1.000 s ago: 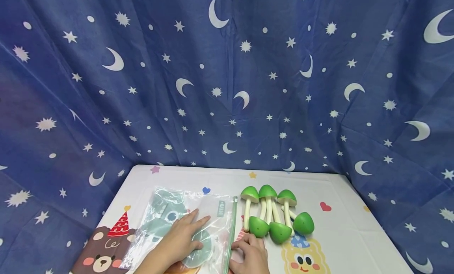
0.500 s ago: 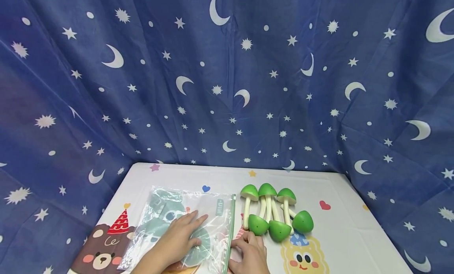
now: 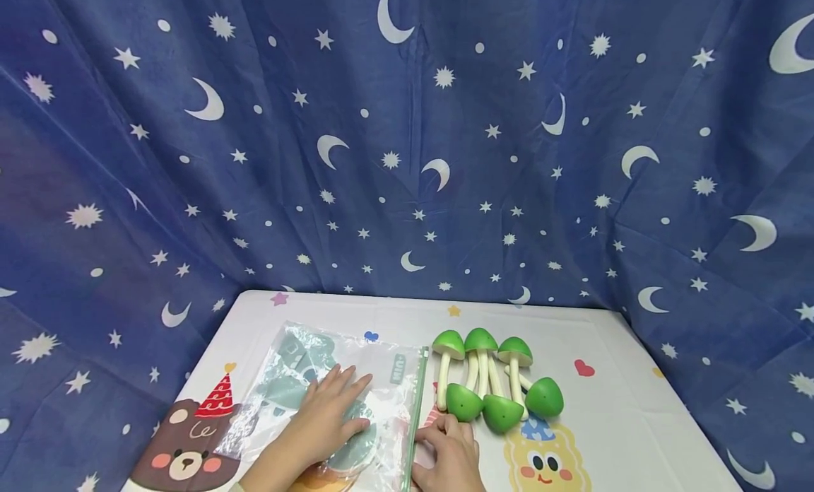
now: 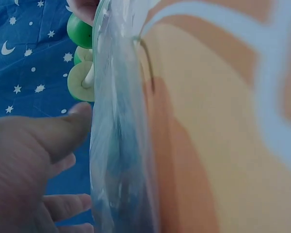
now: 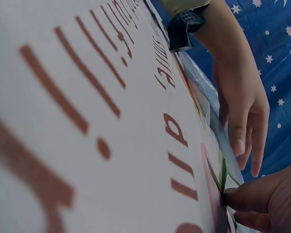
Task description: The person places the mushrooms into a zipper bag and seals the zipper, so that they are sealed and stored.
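I follow from afar as a left hand (image 3: 327,411), fingers spread, rests on a clear bag (image 3: 381,379) lying flat towards the left edge of the table (image 3: 623,400), its green strip (image 3: 417,400) pinched by thumb and finger of the right hand (image 3: 450,453). Six green-capped mushrooms (image 3: 482,375) lie outside, between bag and right edge; I judge laying-out done and work on the strip unfinished, though whether it is parted I cannot tell
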Motion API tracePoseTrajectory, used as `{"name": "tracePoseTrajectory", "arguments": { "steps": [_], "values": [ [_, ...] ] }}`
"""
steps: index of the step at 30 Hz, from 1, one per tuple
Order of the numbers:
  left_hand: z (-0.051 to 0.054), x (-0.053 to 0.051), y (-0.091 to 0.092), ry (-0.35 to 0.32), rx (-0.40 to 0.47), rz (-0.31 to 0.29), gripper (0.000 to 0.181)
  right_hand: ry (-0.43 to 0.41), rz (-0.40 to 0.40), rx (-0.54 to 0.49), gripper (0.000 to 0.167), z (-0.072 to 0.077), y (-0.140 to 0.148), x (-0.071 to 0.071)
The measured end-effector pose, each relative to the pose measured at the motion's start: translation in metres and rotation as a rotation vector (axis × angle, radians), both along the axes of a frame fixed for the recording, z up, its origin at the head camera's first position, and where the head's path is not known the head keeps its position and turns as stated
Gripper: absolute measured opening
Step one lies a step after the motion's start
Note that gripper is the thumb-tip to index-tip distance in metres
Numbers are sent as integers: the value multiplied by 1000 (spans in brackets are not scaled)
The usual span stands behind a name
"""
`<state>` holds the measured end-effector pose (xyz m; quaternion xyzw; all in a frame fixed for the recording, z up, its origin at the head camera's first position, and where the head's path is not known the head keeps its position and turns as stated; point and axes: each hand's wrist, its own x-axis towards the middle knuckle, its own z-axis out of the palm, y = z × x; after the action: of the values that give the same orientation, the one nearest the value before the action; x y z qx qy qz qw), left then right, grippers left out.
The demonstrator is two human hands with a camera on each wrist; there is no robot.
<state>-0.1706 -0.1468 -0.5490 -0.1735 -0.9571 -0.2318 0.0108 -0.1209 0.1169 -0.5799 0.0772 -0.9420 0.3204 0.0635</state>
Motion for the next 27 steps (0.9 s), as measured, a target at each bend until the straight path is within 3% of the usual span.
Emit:
{"name": "tracePoseTrajectory", "arguments": {
  "steps": [4, 11, 27],
  "values": [
    [-3, -5, 3, -9, -23, -15, 77, 18, 7, -1, 35, -1, 0, 0],
    [-5, -9, 5, 36, -104, -22, 78, 1, 9, -8, 34, 0, 0, 0],
    [0, -7, 7, 103, -81, -28, 65, -34, 4, -20, 36, 1, 1, 0]
  ]
}}
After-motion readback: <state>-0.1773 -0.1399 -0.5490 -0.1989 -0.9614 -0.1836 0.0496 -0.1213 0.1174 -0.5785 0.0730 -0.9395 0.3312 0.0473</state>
